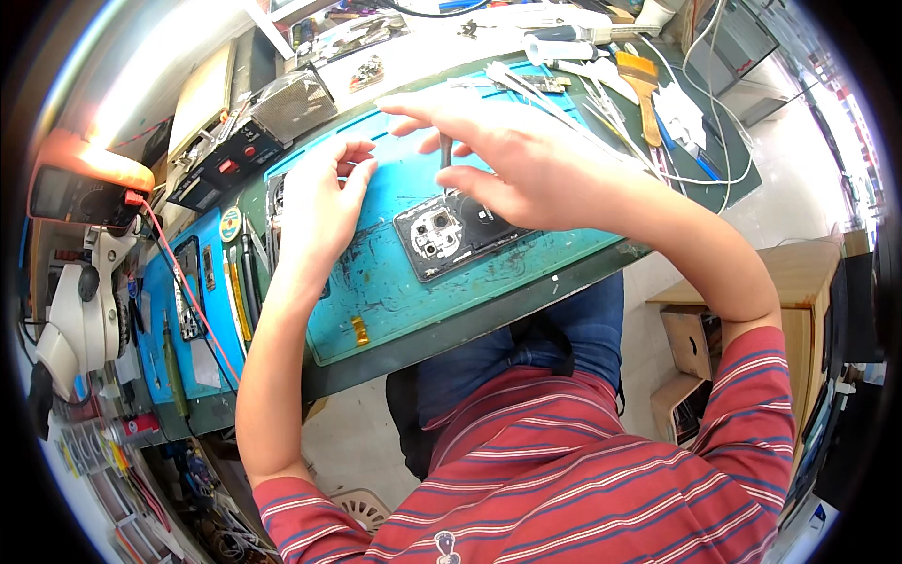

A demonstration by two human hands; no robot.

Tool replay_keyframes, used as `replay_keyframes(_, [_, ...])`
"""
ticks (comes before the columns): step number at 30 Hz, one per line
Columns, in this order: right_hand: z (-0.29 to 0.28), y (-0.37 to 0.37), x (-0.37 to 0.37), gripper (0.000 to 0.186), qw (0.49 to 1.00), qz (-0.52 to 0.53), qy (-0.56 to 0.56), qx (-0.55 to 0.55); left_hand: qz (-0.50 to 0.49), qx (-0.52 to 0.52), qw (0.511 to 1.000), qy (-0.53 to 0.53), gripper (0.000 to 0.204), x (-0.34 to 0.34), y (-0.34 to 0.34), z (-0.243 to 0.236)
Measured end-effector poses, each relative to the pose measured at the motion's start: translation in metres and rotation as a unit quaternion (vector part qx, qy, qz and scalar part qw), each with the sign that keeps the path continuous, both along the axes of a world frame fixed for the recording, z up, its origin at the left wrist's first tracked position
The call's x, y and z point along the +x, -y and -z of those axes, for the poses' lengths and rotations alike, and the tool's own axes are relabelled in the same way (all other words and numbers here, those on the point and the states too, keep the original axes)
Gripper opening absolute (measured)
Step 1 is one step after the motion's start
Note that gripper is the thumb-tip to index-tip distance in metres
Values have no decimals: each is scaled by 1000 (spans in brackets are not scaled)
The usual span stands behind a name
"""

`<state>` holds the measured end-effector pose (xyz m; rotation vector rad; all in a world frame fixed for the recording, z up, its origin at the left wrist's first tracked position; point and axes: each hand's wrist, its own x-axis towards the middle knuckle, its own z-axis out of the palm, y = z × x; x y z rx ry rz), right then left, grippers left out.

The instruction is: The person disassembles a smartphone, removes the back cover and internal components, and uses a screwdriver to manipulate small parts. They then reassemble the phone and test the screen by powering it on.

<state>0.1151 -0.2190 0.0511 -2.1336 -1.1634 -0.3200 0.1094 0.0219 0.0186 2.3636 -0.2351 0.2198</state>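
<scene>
An opened smartphone [479,229] with a black body and a pale camera module lies on the blue work mat [376,320]. Over its upper edge, my right hand [512,155] grips a slim grey screwdriver [445,155], held upright between thumb and fingers. The tool's tip comes down close to the phone; whether it touches cannot be made out. My left hand [324,193] rests left of the phone, fingers loosely curved and apart, with nothing seen in it. Beside that hand, a second phone body [275,211] is partly hidden. A small amber piece of tape [360,330] sits near the mat's front edge.
At left stand an orange multimeter [89,183], a black box with red switches [225,164] and a white microscope part [80,310]. Tweezers [256,240] lie nearby. A brush [641,89], several tools and a white cable [719,103] crowd the far right.
</scene>
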Motion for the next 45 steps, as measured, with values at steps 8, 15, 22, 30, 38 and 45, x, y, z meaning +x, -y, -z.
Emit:
replay_keyframes(8, [2,-5,-1,57,1000,21,-16,-3,47,92,994,-20,15,19,7,10])
replay_keyframes(15, [-6,-3,3,67,994,52,40,-83,95,126,984,78,16,27,2,27])
replay_keyframes(22, [-9,-8,4,58,989,71,-9,-127,68,47,995,55,14,13,8,13])
replay_keyframes(30, [-16,-6,-1,57,977,106,-18,-186,53,-15,998,31,14,-1,1,-4])
replay_keyframes(38, [-10,-8,5,75,988,69,-28,-135,65,-28,998,6,18,-18,0,-5])
replay_keyframes(45, [-5,-7,1,64,988,75,93,-97,53,-53,997,1,19,-18,-3,-2])
